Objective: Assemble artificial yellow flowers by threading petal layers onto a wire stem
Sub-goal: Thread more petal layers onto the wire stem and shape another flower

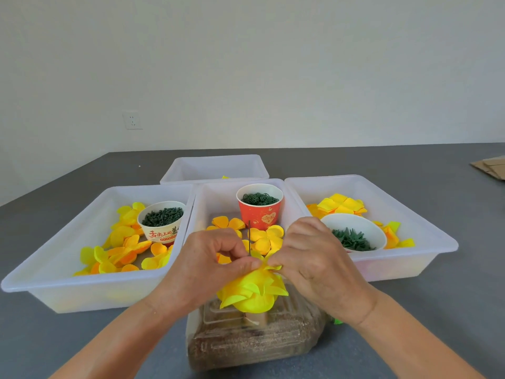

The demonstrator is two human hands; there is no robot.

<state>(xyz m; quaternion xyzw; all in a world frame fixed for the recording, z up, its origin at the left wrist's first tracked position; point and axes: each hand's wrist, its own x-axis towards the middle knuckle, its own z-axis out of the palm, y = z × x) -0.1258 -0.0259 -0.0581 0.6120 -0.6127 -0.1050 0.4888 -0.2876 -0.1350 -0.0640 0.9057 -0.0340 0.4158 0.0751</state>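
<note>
Both hands pinch in at the centre, just above the middle tray (203, 203); left hand (216, 262) and right hand (308, 258) nip a petal layer (269, 266) around the upright wire stem (249, 236); yellow flower (254, 292) sits beneath; best slide it straight down, keep the wire centred, don't crumple.

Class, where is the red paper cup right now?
The red paper cup stands at the back of the middle tray, centre of the head view, just beyond both hands.
</note>
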